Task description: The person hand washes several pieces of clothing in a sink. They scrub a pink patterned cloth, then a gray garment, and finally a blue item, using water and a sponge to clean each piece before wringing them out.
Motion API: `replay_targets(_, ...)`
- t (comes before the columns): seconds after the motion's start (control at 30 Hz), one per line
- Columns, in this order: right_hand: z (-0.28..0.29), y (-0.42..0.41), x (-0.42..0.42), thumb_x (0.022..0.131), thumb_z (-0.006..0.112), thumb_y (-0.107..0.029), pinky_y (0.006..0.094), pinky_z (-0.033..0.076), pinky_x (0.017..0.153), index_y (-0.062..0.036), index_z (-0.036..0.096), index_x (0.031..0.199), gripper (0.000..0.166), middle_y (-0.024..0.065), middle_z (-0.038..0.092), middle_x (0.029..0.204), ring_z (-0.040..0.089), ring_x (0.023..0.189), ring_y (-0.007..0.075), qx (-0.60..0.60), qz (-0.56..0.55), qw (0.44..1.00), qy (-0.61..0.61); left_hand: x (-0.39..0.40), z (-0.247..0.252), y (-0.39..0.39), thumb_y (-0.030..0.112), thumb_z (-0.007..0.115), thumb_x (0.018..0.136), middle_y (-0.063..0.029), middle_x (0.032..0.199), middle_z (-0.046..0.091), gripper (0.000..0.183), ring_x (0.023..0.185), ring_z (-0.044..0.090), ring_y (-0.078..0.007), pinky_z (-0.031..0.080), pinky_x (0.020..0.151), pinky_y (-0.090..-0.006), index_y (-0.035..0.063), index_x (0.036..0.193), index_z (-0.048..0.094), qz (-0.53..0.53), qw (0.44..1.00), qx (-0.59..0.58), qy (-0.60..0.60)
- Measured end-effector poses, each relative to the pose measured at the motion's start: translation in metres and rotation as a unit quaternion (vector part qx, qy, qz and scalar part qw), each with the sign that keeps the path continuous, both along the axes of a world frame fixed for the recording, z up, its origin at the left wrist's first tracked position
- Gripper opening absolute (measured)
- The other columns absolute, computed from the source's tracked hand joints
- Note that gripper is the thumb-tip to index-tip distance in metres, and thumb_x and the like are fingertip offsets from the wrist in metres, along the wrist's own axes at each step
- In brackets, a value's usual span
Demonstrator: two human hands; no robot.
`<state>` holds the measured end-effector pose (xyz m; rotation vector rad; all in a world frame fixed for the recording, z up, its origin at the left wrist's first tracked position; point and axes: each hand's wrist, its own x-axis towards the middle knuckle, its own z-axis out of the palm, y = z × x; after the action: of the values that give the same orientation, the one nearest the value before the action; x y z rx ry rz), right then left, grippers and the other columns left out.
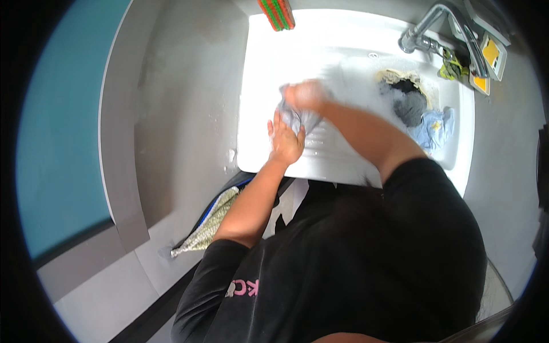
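Observation:
A wet grey cloth (293, 119) lies bunched on the ribbed washboard (315, 141) of a white laundry sink. My left hand (286, 143) presses the cloth's near left part, its fingers stretched forward and the thumb to the right. Suds wet those fingers. Just beyond it, my right hand (306, 95) is curled over the far part of the same cloth and blurred by motion. In the basin to the right soak a dark grey garment (409, 107), a cream cloth (396, 76) and a light blue cloth (435, 128) with a yellow mark.
A chrome faucet (446, 10) arches over the basin's far right corner. Beside it are a yellow-green mesh (451, 68) and soap dishes (493, 53) holding yellow pieces. A red-and-green striped sponge (276, 15) sits at the far rim. Patterned fabric (212, 223) hangs below my left forearm.

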<state>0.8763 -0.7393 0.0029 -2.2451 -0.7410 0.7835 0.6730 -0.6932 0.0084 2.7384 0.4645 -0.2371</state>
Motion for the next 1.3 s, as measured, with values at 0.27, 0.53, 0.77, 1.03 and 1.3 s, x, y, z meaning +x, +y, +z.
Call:
replay_targets(0.27, -0.081, -0.111, 0.022, 0.096, 0.047, -0.023, 0.0375, 0.052, 0.073, -0.0048, 0.063, 0.09, 0.025, 0.0081, 0.067, 0.086, 0.064, 0.081, 0.0227, 0.437, -0.408, 0.764, 0.243, -0.02, 0.009, 0.018, 0.005, 0.057, 0.086, -0.0144, 0.1, 0.063, 0.028, 0.087, 0.06, -0.0173, 0.059, 0.073, -0.0338, 0.0017, 0.115, 0.056, 0.448, 0.677, -0.554, -0.184)
replay_targets(0.53, -0.173, -0.233, -0.006, 0.095, 0.047, -0.028, 0.0352, 0.054, 0.071, -0.0004, 0.063, 0.099, 0.032, 0.012, 0.066, 0.091, 0.064, 0.075, 0.0249, 0.178, -0.446, 0.826, 0.295, 0.023, 0.028, 0.0, 0.005, 0.042, 0.08, -0.027, 0.131, 0.051, 0.052, 0.123, 0.05, -0.0431, 0.042, 0.105, -0.055, -0.0107, 0.13, 0.041, 0.428, 0.305, -0.829, -0.192)
replay_targets(0.77, -0.052, -0.172, -0.041, 0.094, 0.045, -0.016, 0.039, 0.054, 0.077, 0.0035, 0.06, 0.104, 0.026, 0.0205, 0.062, 0.1, 0.063, 0.087, 0.0297, 0.284, -0.507, 0.68, 0.446, 0.035, 0.049, 0.003, 0.012, 0.071, 0.074, -0.0227, 0.132, 0.051, 0.059, 0.119, 0.051, -0.0381, 0.042, 0.101, -0.0423, -0.0023, 0.127, 0.051, 0.357, 0.893, -0.263, -0.082)
replay_targets(1.03, -0.001, -0.131, -0.061, 0.094, 0.046, -0.015, 0.0442, 0.054, 0.084, -0.0014, 0.064, 0.107, 0.026, 0.0161, 0.067, 0.1, 0.066, 0.09, 0.0305, 0.174, -0.386, 0.787, 0.448, 0.01, 0.025, 0.03, 0.015, 0.057, 0.084, -0.0168, 0.139, 0.045, 0.052, 0.124, 0.045, -0.0325, 0.037, 0.104, -0.0496, 0.011, 0.135, 0.051, -0.133, 0.987, 0.077, -0.04)
replay_targets(1.3, -0.163, -0.209, -0.017, 0.093, 0.048, -0.015, 0.0446, 0.055, 0.076, -0.0057, 0.065, 0.105, 0.023, 0.0133, 0.068, 0.1, 0.067, 0.091, 0.0276, 0.15, -0.585, 0.709, 0.363, 0.019, 0.03, -0.008, 0.044, 0.07, 0.078, -0.0227, 0.122, 0.049, 0.066, 0.099, 0.062, -0.0371, 0.053, 0.085, -0.0433, -0.0057, 0.12, 0.055, 0.142, 0.986, 0.002, 0.087)
